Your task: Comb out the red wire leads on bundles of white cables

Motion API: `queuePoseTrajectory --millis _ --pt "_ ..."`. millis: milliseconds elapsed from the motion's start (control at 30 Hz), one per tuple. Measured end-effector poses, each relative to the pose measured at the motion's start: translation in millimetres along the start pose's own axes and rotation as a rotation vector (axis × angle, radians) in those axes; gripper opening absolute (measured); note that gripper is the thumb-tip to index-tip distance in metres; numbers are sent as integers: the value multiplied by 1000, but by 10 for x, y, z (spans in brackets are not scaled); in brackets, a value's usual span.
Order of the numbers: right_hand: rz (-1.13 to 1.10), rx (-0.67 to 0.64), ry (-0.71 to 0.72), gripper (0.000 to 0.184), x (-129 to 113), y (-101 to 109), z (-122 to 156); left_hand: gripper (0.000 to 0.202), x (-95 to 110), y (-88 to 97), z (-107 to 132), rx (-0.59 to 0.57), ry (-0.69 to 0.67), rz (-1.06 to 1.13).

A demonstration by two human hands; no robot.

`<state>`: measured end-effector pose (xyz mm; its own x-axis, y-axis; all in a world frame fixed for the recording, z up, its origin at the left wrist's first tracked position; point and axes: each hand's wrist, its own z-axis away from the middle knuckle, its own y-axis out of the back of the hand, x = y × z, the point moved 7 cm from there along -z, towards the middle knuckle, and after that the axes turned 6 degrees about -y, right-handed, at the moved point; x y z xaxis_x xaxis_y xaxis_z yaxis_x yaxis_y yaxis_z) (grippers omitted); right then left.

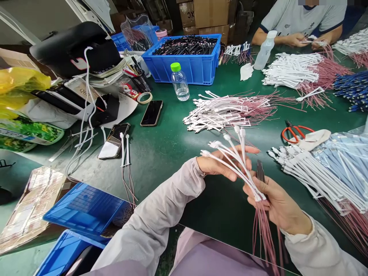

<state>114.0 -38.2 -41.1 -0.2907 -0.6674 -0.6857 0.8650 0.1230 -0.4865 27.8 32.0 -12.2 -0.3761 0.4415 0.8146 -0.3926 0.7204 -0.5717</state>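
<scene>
The head view showed a bundle of white cables (250,184) held above the green desk (161,161), on the near side of a loose pile of similar cables (221,111). It looked light and bendy: the white lengths seemed springy enough to fan out unsupported, while the thin pink wires (263,226) hung limp below and looked easy to snag or tangle. The smooth sleeves might slide against one another, so the firmest hold was probably where they converged, just above the pink wires, clear of the small white connectors (243,132).

The right hand (278,203) had its fingers pinching the bundle near that point, and a dark, narrow metal tool (260,172) stuck up from the same hand. The left hand (220,163) was behind the fanned cables, thumb and forefinger spread apart; whether it gripped any cable could not be told. The left forearm reached across from the lower left, its sleeve (161,199) gathered at the wrist, and the right forearm angled in from the lower right.
</scene>
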Motion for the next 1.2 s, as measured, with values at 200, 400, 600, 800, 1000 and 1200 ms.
queuePoseTrajectory --millis 200,400,600,800,1000,1200 --pt "449 313 195 41 -225 291 63 38 -42 234 -69 287 -35 -365" --pt "935 468 384 28 -384 276 134 33 -90 250 -64 366 -19 -480" --pt "697 254 159 33 -194 222 -12 51 -115 268 -26 462 11 -415" --pt "514 181 48 40 -30 217 -75 54 -84 287 -25 521 -73 -372" --pt "431 157 14 44 39 202 -82 42 5 353 16 611 -158 -350" --pt "476 176 27 43 32 211 -84 42 18 404 17 647 -162 -349"
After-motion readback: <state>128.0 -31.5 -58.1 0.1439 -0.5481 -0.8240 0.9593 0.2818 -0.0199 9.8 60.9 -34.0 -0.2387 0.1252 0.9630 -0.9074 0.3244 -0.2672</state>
